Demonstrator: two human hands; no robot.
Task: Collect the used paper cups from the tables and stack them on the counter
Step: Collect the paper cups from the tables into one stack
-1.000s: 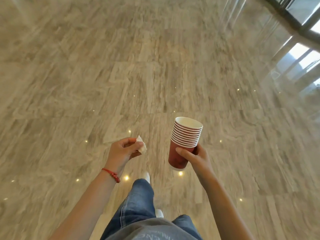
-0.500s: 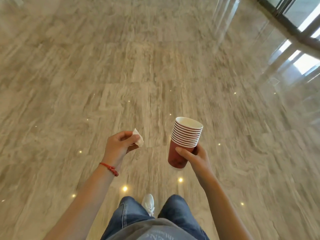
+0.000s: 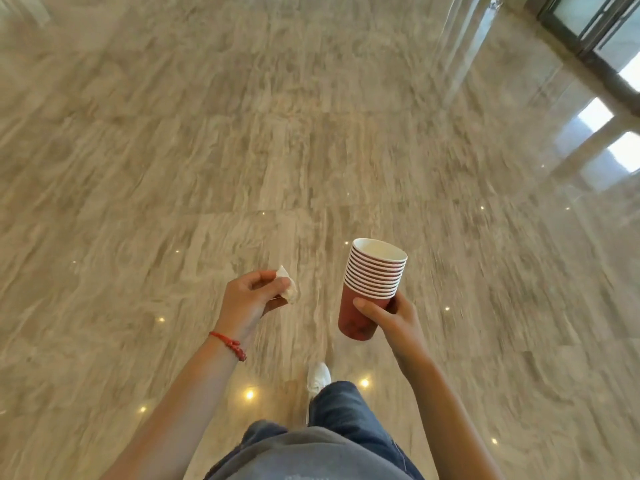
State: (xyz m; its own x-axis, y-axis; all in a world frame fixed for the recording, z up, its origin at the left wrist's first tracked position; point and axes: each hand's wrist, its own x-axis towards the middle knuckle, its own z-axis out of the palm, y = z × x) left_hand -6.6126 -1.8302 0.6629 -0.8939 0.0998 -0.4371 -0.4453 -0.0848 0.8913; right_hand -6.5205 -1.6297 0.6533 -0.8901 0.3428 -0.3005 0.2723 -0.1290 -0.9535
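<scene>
Floor [image 3: 242,150]: polished stone-look tile, veined beige-grey, glossy, mirroring ceiling lights and window glare at far right. Stack of cups [image 3: 372,289]: paper, matt red outside, white rolled rims, pale smooth inside. Tissue [image 3: 288,289]: soft crumpled white paper. Wrist cord [image 3: 230,344]: red braided string. Jeans [image 3: 343,410]: blue denim, matt. Shoe [image 3: 318,375]: white, smooth.

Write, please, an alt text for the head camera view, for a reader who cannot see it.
A person walking over a polished stone floor holds a nested stack of red paper cups in the right hand and pinches a crumpled white tissue in the left hand. A red bracelet, blue jeans and one white shoe are visible below.
</scene>
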